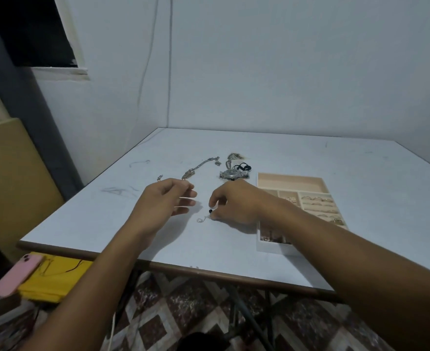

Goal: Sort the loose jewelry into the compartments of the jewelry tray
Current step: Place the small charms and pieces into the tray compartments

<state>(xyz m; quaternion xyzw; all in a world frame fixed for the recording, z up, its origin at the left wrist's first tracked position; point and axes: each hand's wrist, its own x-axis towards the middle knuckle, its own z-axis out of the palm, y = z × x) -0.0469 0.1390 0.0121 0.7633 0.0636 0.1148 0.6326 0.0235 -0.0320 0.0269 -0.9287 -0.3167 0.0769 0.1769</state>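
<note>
A beige jewelry tray [291, 179] with several compartments lies on the white table [335, 173] at the right; rings fill its right compartment, and my right forearm hides its near part. My right hand [236, 201] pinches a thin silver chain with a dark bead [207, 216] that lies on the table. My left hand [167, 198] hovers just left of it, fingers apart and holding nothing that shows. Behind the hands lie a silver chain bracelet [198, 168], a silver watch [233, 174], a small clasp piece [160, 177] and a dark-corded piece [243, 165].
The table's near edge [183, 268] runs close to my body, with a patterned floor below. A pink phone [16, 274] rests on a yellow cloth [56, 277] at the lower left. Walls close the table's back and left sides.
</note>
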